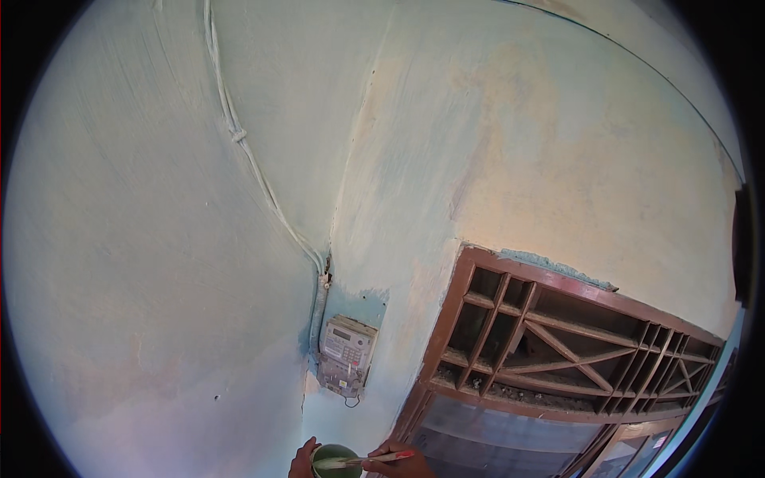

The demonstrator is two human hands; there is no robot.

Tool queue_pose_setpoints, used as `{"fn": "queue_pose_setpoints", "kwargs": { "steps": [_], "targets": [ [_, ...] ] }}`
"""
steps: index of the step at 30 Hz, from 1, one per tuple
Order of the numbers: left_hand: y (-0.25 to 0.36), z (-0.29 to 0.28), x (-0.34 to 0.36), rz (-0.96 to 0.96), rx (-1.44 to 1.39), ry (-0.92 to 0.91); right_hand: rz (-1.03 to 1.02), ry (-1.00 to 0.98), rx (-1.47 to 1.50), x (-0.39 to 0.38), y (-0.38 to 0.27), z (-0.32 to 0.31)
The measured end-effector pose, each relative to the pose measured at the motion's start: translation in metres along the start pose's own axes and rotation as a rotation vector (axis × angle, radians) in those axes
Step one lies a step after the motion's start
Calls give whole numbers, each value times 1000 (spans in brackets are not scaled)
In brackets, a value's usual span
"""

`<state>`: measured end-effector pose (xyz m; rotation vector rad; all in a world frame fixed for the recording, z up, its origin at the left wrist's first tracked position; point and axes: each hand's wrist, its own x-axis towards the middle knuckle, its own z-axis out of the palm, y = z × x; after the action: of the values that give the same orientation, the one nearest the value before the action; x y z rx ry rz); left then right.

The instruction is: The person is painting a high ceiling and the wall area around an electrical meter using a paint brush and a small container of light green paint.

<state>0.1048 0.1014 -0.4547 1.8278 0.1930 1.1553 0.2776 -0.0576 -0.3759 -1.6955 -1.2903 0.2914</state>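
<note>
At the lower edge, my left hand (301, 460) grips the side of a small green pot (323, 452) with pale paint inside. My right hand (404, 465) is closed round a paintbrush (389, 456) with a pale handle and a red end. The brush lies across the pot's mouth with its head over or in the paint; whether it touches the paint I cannot tell. Much of both hands and the pot's bottom are cut off by the edge of the picture.
An electricity meter (348, 354) with a keypad hangs on the patchy pale blue-green wall (175, 263). A painted cable (267, 191) runs down to it. Right of it stands a brown wooden window frame (446, 327) with lattice bars above glass panes.
</note>
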Motion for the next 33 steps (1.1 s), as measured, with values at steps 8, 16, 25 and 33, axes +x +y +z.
{"fn": "queue_pose_setpoints", "kwargs": {
  "steps": [8, 16, 25, 33],
  "targets": [
    [7, -11, -6, 91, 231, -96, -198, 32, 188, 6, 16, 19],
    [23, -11, 2, -71, 86, -86, 293, -95, 564, 4, -3, 5],
    [23, -9, 18, -151, 0, -44, 309, 167, 561, 6, -12, -1],
    [37, -14, 33, -123, -29, -53, 359, 341, 929, 8, -21, 8]
  ]
}}
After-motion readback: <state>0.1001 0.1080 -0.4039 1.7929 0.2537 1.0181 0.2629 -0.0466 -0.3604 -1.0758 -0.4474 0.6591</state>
